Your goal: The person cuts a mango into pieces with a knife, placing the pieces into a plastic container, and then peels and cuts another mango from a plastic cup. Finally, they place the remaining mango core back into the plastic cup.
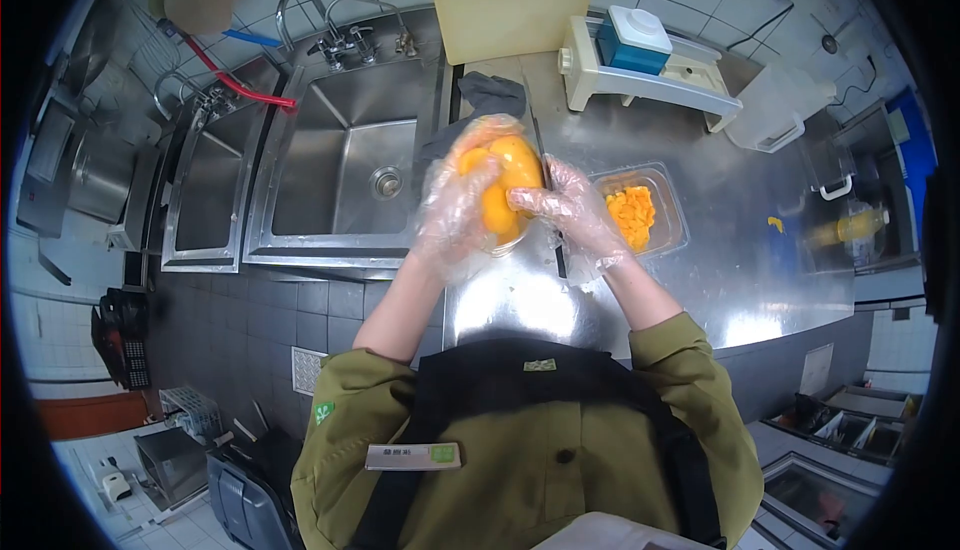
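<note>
Both my hands wear clear plastic gloves and meet over the metal counter [720,280] beside the sink. My left hand [448,212] is closed around several smooth, glossy yellow fruits [517,162], bunched together, with a clear rounded rim showing just beneath them. From the right, my right hand [582,216] presses its thumb on the same fruit, its other fingers curled behind. A narrow dark strip runs down beside that hand, partly hidden by it. Close by on the right, a clear plastic tub [672,212] holds orange diced fruit [632,218].
Left of my hands is a steel sink [345,180] with a faucet [300,10]. A dark cloth [492,95] lies behind them, below an upright yellow cutting board [510,0]. Farther right stand a white rack [650,85] with a teal box [634,42] and a clear pitcher [775,110].
</note>
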